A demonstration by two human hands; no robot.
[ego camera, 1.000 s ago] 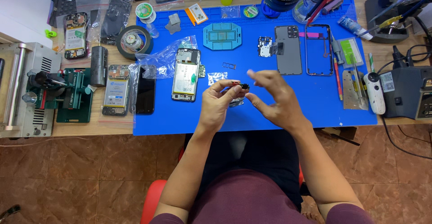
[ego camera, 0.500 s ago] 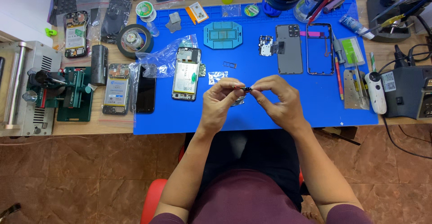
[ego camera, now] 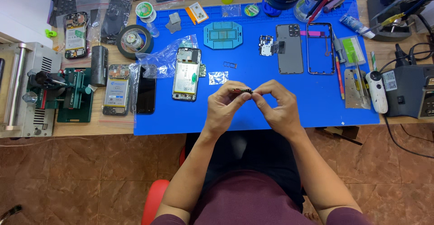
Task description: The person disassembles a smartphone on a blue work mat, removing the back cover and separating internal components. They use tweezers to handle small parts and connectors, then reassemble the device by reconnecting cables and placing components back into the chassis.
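While pinched by both hands (ego camera: 253,103), small flat circuit part (ego camera: 242,90) over smooth blue mat (ego camera: 253,66)

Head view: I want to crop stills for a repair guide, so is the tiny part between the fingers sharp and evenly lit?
Head view: light is even and soft on the blue mat, without harsh shadows; the small part pinched between left hand and right hand is too small to show detail; table edges bow slightly from the wide lens.

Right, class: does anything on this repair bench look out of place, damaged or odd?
Nothing looks spilled or broken. The opened phone lies flat on the blue mat. The left hand and right hand pinch a small part between fingertips.
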